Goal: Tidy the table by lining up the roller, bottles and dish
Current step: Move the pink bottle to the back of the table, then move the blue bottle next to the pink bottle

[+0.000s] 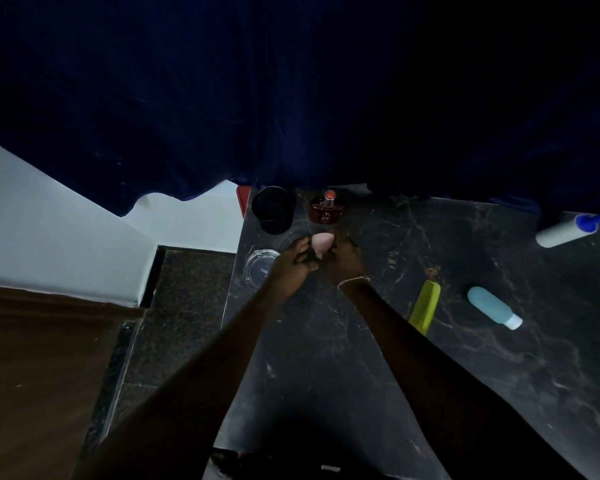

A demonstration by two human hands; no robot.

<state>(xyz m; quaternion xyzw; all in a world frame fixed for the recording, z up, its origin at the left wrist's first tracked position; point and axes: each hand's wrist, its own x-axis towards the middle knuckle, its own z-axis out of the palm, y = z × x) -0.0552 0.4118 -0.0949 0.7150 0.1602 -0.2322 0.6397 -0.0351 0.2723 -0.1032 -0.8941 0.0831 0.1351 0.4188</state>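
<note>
Together, the left hand [300,252] and right hand [343,256] pinch a pale pink bottle [321,241] between them. It is best lowered upright, base flat, level with the glass dish [258,265] just left; the brown perfume bottle [326,209] stands beyond, the lint roller [565,230] far right.

— How many bottles do you count on the dark marble table [378,341]?
— Three: one dark red perfume bottle [326,210] standing at the back, one teal bottle [494,307] lying on its side, and one pale pink bottle [323,241] between the two hands.
— Rollers?
— One lint roller [565,232], white with a blue handle.
— Dishes?
— One clear glass dish [261,265].
— Anything else?
— One black cup [273,209] and one yellow-green comb [425,306].
— And hands?
— Two, a left hand [297,259] and a right hand [345,258].
</note>
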